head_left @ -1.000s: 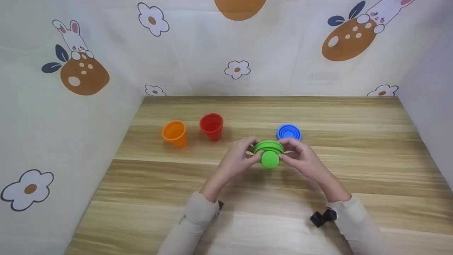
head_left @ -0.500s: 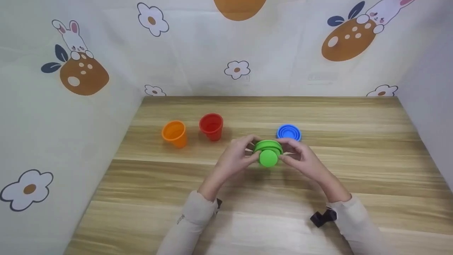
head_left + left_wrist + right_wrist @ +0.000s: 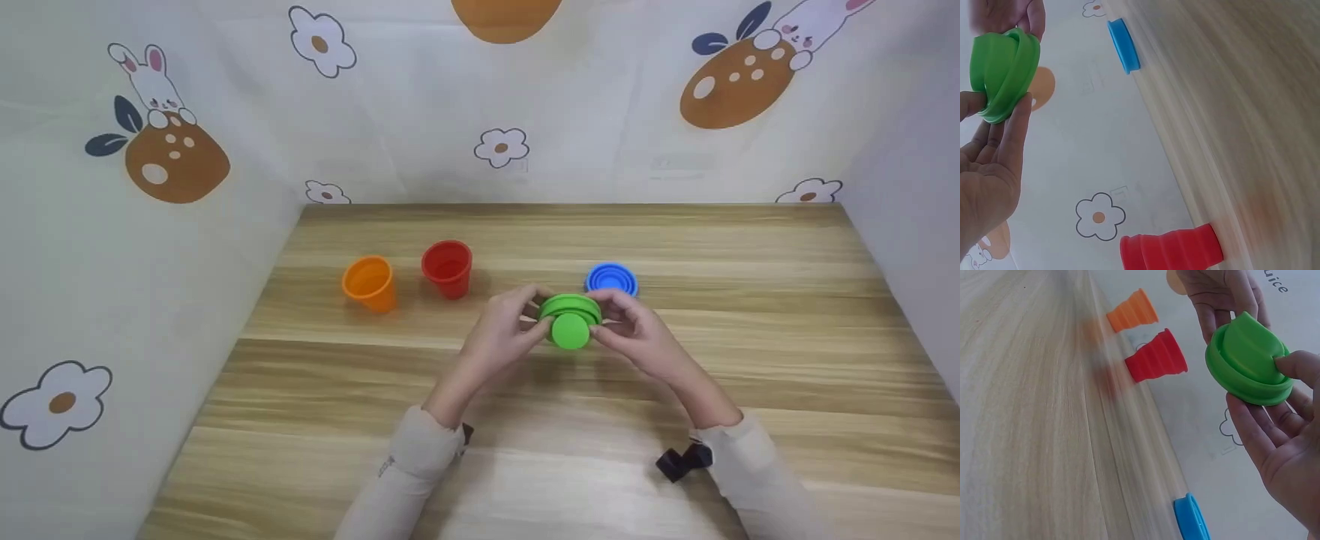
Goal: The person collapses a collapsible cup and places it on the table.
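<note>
Both hands hold a green collapsible cup (image 3: 571, 331) above the table, its round base tilted toward the head camera. My left hand (image 3: 504, 324) grips the left side of its rim, thumb near the base. On the other side my right hand (image 3: 646, 337) pinches the rim between thumb and fingers. The right wrist view shows the green cup (image 3: 1249, 354) partly folded, its wall bulging unevenly out of the rim ring. Just behind the right hand lies a flattened blue collapsible cup (image 3: 612, 279), its front edge partly covered by the fingers.
An orange cup (image 3: 370, 283) and a red cup (image 3: 448, 268) stand extended, mouths up, at the table's back left. A patterned sheet (image 3: 405, 112) covers the wall behind the wooden table (image 3: 315, 420). Black cameras sit at both wrists.
The green cup has tilted slightly and its base has shifted a little upward in the head view. Both hands keep their hold on it; the other cups have not moved.
</note>
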